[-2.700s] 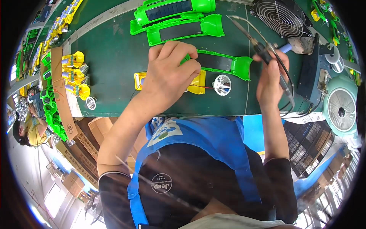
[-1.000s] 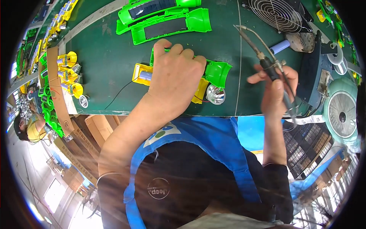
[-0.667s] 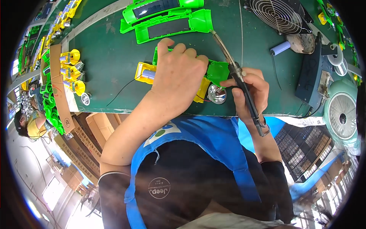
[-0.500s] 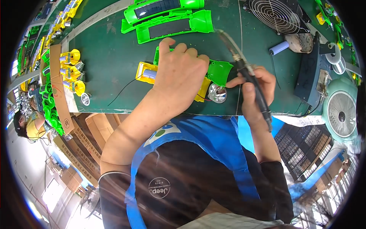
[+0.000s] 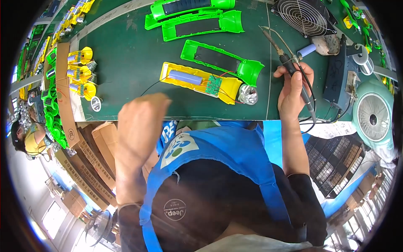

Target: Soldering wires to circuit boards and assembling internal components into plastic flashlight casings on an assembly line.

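Observation:
My right hand [image 5: 294, 90] is closed round the dark handle of a soldering iron [image 5: 287, 62]; its bare tip points up and away over the table. Blurred by motion, my left hand [image 5: 140, 113] is at the table's front edge, fingers bent and partly hidden; whether it holds anything cannot be made out. Between the hands lies an open yellow flashlight shell [image 5: 197, 89] with a lilac battery cell [image 5: 184, 77], a small green circuit board [image 5: 213, 85] and thin wires. A silvery reflector [image 5: 248, 94] sits at its right end. Just behind rests a green shell half [image 5: 218, 58] with a dark panel.
More green shells [image 5: 201, 26] lie at the back. Several yellow assemblies [image 5: 82, 72] stand left beside a cardboard divider [image 5: 63, 84]. On the right are a fan grille [image 5: 302, 17], a loose lilac cell [image 5: 307, 50], a dark blue box [image 5: 338, 80] and a pale green fan [image 5: 373, 119].
My left hand has left the shells and drawn back toward me, uncovering them. The green shell and yellow shell have shifted slightly right. My right hand has moved up and right with the soldering iron.

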Demonstrator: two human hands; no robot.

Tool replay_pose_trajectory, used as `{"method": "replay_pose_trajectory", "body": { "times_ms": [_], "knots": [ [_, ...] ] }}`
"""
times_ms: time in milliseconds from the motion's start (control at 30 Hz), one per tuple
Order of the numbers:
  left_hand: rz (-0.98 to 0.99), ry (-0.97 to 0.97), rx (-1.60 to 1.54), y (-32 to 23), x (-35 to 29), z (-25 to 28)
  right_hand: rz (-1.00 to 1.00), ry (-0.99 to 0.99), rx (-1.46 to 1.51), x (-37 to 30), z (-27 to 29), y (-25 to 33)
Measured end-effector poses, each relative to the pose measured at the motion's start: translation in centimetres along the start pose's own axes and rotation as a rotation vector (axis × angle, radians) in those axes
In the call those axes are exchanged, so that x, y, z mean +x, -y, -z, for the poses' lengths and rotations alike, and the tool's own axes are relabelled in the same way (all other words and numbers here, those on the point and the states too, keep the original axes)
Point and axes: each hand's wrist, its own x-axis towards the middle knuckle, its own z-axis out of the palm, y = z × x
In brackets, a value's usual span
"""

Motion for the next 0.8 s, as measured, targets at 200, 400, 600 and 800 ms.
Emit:
{"method": "replay_pose_trajectory", "body": {
  "times_ms": [200, 400, 600, 800],
  "knots": [
    [-0.206, -0.462, -0.359, 1.2, 1.8, -1.9, -0.001, 0.094, 0.028, -0.3, 0.5, 0.4],
    [-0.611, -0.263, -0.507, 0.9, 6.0, -2.2, -0.197, 0.299, 0.055, -0.5, 1.3, 2.1],
    [-0.648, -0.076, -0.279, 0.3, 6.4, -2.2, -0.405, 0.329, 0.031, 1.1, 0.5, 3.0],
    [-0.596, -0.102, -0.237, -0.2, 6.4, -2.9, -0.555, 0.532, -0.112, 2.4, -0.6, 3.6]
  ]
}}
